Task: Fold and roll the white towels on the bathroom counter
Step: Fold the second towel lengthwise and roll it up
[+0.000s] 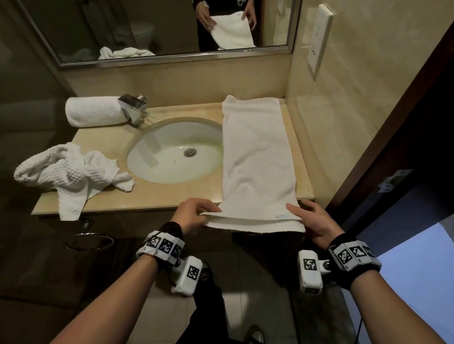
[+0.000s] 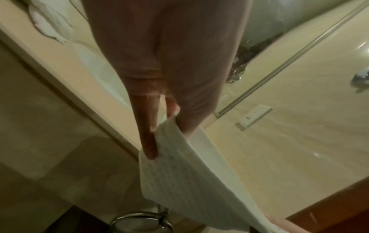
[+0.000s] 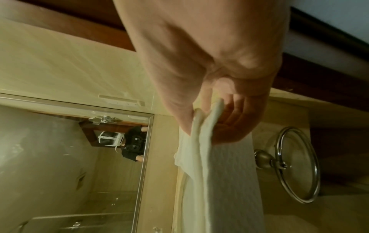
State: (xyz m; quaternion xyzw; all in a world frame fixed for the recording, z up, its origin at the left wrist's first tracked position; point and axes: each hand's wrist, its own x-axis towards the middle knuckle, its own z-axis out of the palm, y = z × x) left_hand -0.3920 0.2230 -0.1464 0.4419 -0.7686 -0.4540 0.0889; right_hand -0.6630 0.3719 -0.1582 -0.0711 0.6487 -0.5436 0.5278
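Note:
A long folded white towel (image 1: 255, 158) lies lengthwise on the right of the beige counter (image 1: 161, 195), its near end hanging over the front edge. My left hand (image 1: 197, 215) pinches the near left corner of this towel (image 2: 179, 170). My right hand (image 1: 312, 218) pinches the near right corner, thumb on top; the towel (image 3: 215, 173) hangs from those fingers (image 3: 231, 119). A rolled white towel (image 1: 94, 111) lies at the back left behind the tap. A crumpled white towel (image 1: 70, 173) sits at the counter's left front.
An oval sink (image 1: 175, 152) with a chrome tap (image 1: 134, 109) fills the counter's middle. A mirror (image 1: 142, 6) covers the back wall, a tiled wall with a socket plate (image 1: 320, 38) stands right. A metal towel ring (image 1: 89, 241) hangs under the counter. A dark door frame (image 1: 413, 114) is at the right.

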